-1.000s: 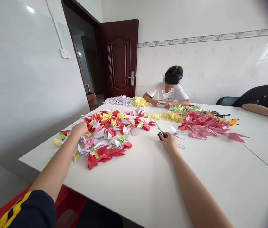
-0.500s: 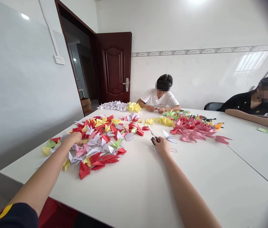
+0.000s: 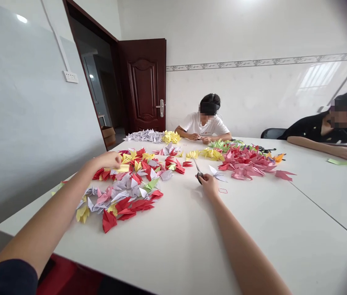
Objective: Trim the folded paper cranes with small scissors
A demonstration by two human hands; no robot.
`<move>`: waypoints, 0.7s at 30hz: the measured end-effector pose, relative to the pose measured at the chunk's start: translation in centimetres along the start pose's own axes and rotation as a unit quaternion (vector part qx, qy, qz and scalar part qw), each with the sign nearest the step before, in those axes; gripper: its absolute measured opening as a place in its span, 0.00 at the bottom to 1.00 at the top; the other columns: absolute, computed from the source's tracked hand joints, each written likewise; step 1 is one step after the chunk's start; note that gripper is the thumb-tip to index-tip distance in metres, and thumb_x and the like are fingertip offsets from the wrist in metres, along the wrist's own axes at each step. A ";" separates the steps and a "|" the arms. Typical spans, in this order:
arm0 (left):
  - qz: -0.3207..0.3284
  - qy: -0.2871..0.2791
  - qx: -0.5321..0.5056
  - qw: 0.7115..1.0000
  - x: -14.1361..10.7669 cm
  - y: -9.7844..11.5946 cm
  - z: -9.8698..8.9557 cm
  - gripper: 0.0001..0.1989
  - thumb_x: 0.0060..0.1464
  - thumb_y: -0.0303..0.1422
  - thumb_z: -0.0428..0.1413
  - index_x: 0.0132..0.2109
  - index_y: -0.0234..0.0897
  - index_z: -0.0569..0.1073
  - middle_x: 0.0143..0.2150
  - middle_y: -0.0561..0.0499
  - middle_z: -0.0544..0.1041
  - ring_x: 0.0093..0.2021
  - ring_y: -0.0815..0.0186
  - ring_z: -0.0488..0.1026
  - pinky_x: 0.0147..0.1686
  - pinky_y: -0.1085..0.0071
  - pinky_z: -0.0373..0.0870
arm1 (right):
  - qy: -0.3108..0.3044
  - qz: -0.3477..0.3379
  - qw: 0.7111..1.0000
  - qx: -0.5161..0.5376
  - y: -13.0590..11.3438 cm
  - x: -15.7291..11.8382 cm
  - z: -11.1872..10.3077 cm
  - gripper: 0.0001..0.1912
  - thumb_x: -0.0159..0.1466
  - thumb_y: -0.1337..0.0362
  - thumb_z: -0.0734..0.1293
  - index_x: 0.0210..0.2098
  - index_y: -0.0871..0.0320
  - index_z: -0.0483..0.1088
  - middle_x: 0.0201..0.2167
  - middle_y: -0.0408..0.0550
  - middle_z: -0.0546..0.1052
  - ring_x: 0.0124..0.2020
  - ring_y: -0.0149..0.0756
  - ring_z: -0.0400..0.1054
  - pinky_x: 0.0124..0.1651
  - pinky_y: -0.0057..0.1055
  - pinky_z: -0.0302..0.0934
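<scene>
Left hand just lifted toward the paper pile's far side; yellow piece sits under its fingers, can't tell if grip has it. Right hand grips scissors, right of pile. Likely mid-pick.

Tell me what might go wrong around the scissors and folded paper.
The scissors in the right hand point toward yellow pieces and might nick them if pushed forward. A pale piece beside that hand could get crushed. The left hand, at the mixed pile, might scatter or crease pieces.
</scene>
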State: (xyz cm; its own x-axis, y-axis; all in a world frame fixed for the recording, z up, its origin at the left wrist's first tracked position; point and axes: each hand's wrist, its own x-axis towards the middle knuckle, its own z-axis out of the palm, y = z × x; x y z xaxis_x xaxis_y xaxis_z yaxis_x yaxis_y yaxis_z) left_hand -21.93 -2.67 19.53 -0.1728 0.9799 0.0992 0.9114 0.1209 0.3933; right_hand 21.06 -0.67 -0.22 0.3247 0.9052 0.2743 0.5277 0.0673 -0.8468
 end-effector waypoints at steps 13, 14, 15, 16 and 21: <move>0.155 -0.051 -0.263 0.951 -2.9 16.4 23.8 0.05 0.46 0.26 0.59 0.34 0.35 0.76 0.35 0.46 0.79 0.36 0.62 0.75 0.38 0.69 0.69 | -0.206 0.030 0.921 0.330 -1.4 -1.2 1.2 0.21 0.47 0.52 0.77 0.31 0.57 0.68 0.28 0.45 0.77 0.26 0.36 0.74 0.24 0.26 0.61; 0.158 -0.038 -0.284 0.945 -3.1 16.4 24.7 0.04 0.48 0.26 0.59 0.35 0.36 0.76 0.36 0.46 0.79 0.37 0.63 0.75 0.39 0.69 0.70 | -0.201 0.034 0.922 0.328 -1.5 -1.2 1.3 0.20 0.47 0.53 0.77 0.31 0.57 0.67 0.27 0.45 0.77 0.28 0.37 0.75 0.25 0.26 0.62; 0.164 -0.025 -0.305 0.938 -3.3 16.4 25.4 0.04 0.50 0.27 0.58 0.36 0.36 0.76 0.37 0.46 0.79 0.37 0.63 0.75 0.40 0.69 0.70 | -0.198 0.039 0.924 0.325 -1.6 -1.2 1.3 0.20 0.48 0.54 0.76 0.31 0.56 0.67 0.28 0.44 0.77 0.29 0.38 0.75 0.27 0.26 0.63; 0.174 -0.015 -0.324 0.930 -3.5 16.3 25.9 0.05 0.52 0.27 0.57 0.37 0.36 0.76 0.38 0.46 0.79 0.37 0.64 0.75 0.40 0.70 0.70 | -0.196 0.043 0.926 0.320 -1.6 -1.2 1.4 0.19 0.48 0.54 0.76 0.31 0.56 0.67 0.28 0.44 0.77 0.30 0.38 0.75 0.28 0.27 0.64; 0.222 -0.044 -0.396 0.890 -4.1 15.6 27.0 0.10 0.51 0.26 0.57 0.43 0.37 0.75 0.43 0.46 0.80 0.40 0.64 0.77 0.40 0.71 0.73 | -0.162 0.036 0.950 0.266 -2.1 -1.4 2.1 0.17 0.49 0.55 0.75 0.29 0.55 0.66 0.29 0.44 0.76 0.27 0.35 0.71 0.27 0.29 0.64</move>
State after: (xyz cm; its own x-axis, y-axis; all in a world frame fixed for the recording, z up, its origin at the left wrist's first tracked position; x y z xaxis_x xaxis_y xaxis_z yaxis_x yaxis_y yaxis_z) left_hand 3.08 -0.52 0.59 0.2005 0.9161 0.3472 0.3283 -0.3968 0.8572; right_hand 17.89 -1.24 0.19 0.0414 0.9911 0.1264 0.0145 0.1259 -0.9919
